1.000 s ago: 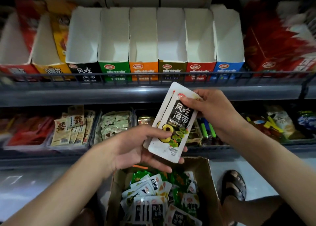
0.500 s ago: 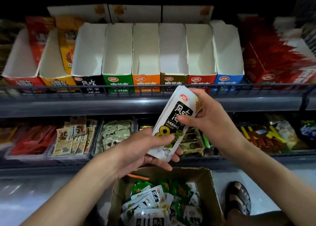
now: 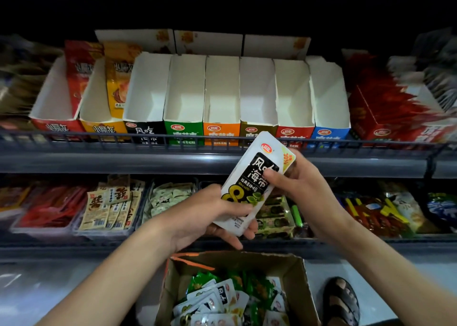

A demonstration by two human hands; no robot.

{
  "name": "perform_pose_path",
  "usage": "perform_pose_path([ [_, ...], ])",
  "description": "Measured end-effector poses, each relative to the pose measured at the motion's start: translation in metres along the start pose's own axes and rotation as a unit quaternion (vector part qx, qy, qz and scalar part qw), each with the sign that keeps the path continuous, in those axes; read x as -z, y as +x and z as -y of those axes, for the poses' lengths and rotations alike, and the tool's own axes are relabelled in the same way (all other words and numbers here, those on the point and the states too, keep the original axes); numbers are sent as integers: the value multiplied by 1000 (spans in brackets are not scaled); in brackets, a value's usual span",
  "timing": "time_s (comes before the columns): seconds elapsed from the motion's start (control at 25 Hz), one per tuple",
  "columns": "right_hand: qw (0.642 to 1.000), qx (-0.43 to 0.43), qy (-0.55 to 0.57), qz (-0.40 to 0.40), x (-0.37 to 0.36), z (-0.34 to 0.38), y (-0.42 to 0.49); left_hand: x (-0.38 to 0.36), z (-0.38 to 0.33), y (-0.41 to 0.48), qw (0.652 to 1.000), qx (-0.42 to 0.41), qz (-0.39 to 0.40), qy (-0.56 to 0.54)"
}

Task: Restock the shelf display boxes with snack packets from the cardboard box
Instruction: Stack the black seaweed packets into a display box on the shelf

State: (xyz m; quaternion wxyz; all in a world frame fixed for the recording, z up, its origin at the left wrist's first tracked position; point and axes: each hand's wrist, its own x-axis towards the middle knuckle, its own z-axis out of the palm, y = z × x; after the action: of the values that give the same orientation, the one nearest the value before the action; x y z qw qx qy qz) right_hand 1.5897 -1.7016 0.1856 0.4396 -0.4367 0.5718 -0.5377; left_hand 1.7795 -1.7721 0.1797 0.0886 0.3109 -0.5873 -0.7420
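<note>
A white-and-black snack packet (image 3: 249,185), printed "海带" and "30%", is held tilted above the cardboard box (image 3: 298,278). Its lower end is gripped by the left hand (image 3: 207,217), its upper part pinched by the right hand (image 3: 304,187). A black-fronted display box (image 3: 144,131) is marked "风吃".

display boxes (image 3: 222,91) on shelf (image 3: 99,161), cardboard box (image 3: 300,288) below

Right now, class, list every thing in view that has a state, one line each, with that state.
Black-and-white packets, tilted, held in both hands
Left hand, grip round their lower end
Right hand, pinching their upper part
Cardboard box, open, part full of loose packets
Black display box, empty
Green display box, empty
Yellow display box, one yellow packet standing inside
</note>
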Motion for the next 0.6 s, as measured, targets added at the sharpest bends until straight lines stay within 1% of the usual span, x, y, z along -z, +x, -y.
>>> perform_pose_path([
  [0.12,999,-23,9,23,-8,6,3,9,-11,-4,1000,3,14,-8],
  [0.24,999,21,-34,32,-21,26,16,25,-23,-13,1000,-16,8,-12],
  [0.4,990,89,-64,89,-48,65,39,50,-41,-31,997,-71,-22,-28],
  [0.52,988,115,-55,90,-75,79,57,65,-48,-43,993,-96,-56,-46],
  [0.6,987,126,-57,80,-89,85,69,75,-51,-46,983,-128,-90,-92],
])
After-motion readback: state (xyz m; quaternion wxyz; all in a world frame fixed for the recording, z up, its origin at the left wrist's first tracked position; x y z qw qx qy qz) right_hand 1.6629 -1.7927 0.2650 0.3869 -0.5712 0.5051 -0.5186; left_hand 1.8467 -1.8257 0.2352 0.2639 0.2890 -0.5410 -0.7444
